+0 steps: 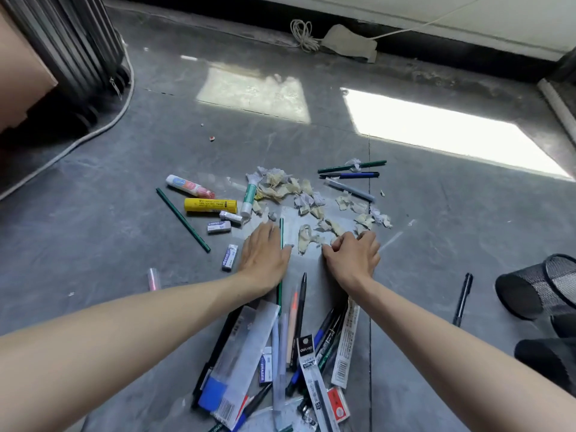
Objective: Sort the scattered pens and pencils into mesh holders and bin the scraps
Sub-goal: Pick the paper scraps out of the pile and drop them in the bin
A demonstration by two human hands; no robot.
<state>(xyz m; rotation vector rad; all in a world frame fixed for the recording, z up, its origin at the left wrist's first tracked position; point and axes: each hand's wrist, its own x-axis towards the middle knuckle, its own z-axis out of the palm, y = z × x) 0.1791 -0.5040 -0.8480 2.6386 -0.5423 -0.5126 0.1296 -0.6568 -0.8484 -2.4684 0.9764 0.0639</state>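
Head view, nearest first. At 6 o'clock, between the forearms: heap of pens [300,310] and packaged refills [314,378], overlapping on the grey floor [109,244]. At 4 o'clock, well apart from the heap: single black pen [463,299]; just beyond it at 3 o'clock, mesh holder [539,285] tipped on its side, mouth towards 2 o'clock.

At centre, left hand [265,254]: palm down, fingers straight and pressed together, flat on the floor, holding nothing, its thumb side against a green pencil [281,232] pointing to 12 o'clock. Just at 3 o'clock of it, right hand [352,254]: knuckles up, fingers curled, tips pinching into the near edge of the paper scraps [280,185].

Beyond the hands, scraps spread from 11 to 1 o'clock. At 9 to 10 o'clock of the left hand: three erasers [219,226], yellow glue stick [210,205], long green pencil [182,219] lying diagonally. At 1 o'clock past the scraps: blue pen [349,175] and grey pen [349,189], near each other.

Farthest, at 12 o'clock by the wall: coiled cord [302,34].
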